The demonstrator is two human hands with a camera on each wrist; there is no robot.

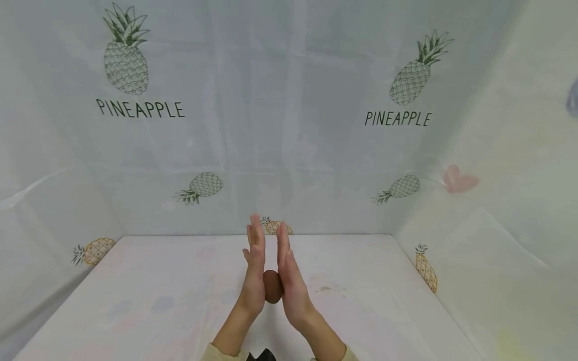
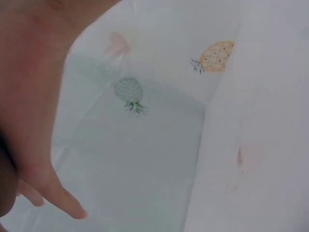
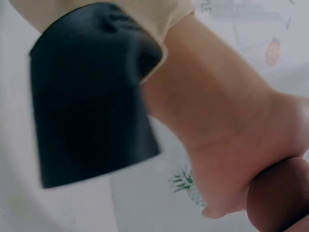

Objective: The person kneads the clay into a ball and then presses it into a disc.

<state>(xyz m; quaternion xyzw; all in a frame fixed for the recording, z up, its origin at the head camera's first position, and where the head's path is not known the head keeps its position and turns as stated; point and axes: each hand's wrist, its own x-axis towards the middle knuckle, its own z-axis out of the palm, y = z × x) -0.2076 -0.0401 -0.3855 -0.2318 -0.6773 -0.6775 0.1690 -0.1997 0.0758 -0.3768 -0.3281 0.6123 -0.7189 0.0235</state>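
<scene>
Between my two upright palms sits a smooth brown clay-like ball [image 1: 273,287], slightly taller than wide in the head view. My left hand [image 1: 254,281] presses it from the left with fingers straight and pointing up. From the other side my right hand [image 1: 293,291] presses with its fingers straight too. The fingertips of the two hands stand a little apart. In the right wrist view the brown ball [image 3: 277,198] touches a palm at the lower right, partly cut off by the frame edge.
Below the hands lies a table with a pale cover [image 1: 180,301], with brownish smears [image 1: 326,289] to the right. A pineapple-print sheet [image 1: 289,125] hangs at the back and along both sides. A black wrist device [image 3: 91,106] sits by a beige sleeve [image 3: 178,12].
</scene>
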